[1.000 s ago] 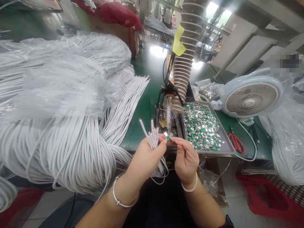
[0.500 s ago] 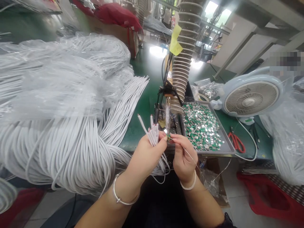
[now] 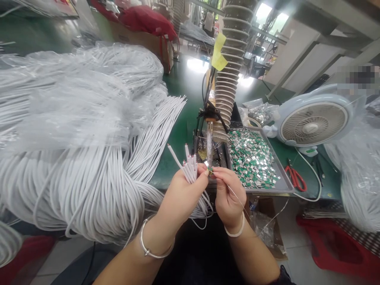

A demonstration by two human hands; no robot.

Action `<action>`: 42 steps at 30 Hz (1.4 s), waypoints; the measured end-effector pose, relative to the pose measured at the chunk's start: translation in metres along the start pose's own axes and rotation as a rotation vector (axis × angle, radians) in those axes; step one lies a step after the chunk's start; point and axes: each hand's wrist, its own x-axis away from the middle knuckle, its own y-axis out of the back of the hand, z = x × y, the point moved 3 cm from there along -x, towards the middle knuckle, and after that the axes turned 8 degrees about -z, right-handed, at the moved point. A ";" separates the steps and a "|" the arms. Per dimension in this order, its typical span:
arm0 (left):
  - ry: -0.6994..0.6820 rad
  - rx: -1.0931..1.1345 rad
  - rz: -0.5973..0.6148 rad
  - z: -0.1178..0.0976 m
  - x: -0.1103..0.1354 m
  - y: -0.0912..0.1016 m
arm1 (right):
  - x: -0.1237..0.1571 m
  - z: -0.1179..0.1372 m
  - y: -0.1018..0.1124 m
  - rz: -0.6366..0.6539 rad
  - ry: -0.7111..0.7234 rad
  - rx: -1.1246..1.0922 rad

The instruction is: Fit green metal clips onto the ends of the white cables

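Observation:
My left hand is shut around a bunch of white cables, their cut ends sticking up and out past my fingers. My right hand pinches a thin wire between thumb and fingers. At the wire's end, a tiny green-and-silver piece sits close to my left thumb. Just above it, the tip of a soldering iron points down from its stand. My fingertips partly hide the piece, so I cannot tell whether the iron touches it.
Large bundles of white cable in clear plastic fill the left of the green workbench. To the right lie a metal tray heaped with green-and-silver pieces, a pale blue fan and red-handled pliers. A ribbed column rises behind.
My hands have drawn slightly closer, bringing the small green-and-silver piece in against my left thumb under the iron tip. The cable ends now lean further left.

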 end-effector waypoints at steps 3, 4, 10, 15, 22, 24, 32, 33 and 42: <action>0.005 0.005 -0.010 0.001 0.000 0.000 | 0.000 -0.001 -0.001 0.004 -0.008 -0.009; 0.007 0.010 -0.012 0.002 0.000 0.000 | 0.001 -0.001 -0.001 0.005 -0.010 -0.017; 0.024 0.057 0.023 0.011 0.002 0.000 | 0.006 -0.001 0.001 0.021 -0.035 -0.055; 0.055 0.012 0.022 0.015 0.005 0.001 | 0.010 -0.003 0.001 0.035 -0.045 -0.039; 0.050 0.035 0.013 0.010 0.000 -0.001 | 0.006 -0.004 -0.001 0.023 -0.022 -0.026; 0.034 0.033 0.014 0.008 -0.002 -0.002 | 0.004 -0.004 -0.002 0.007 -0.003 -0.009; 0.013 0.029 0.023 0.005 -0.001 -0.001 | 0.002 -0.002 -0.001 0.002 0.002 -0.033; 0.010 0.031 0.024 0.005 0.000 -0.001 | 0.002 -0.002 -0.001 0.003 0.001 -0.033; -0.005 -0.007 0.036 -0.001 0.001 0.000 | 0.001 0.001 -0.001 0.001 0.004 0.000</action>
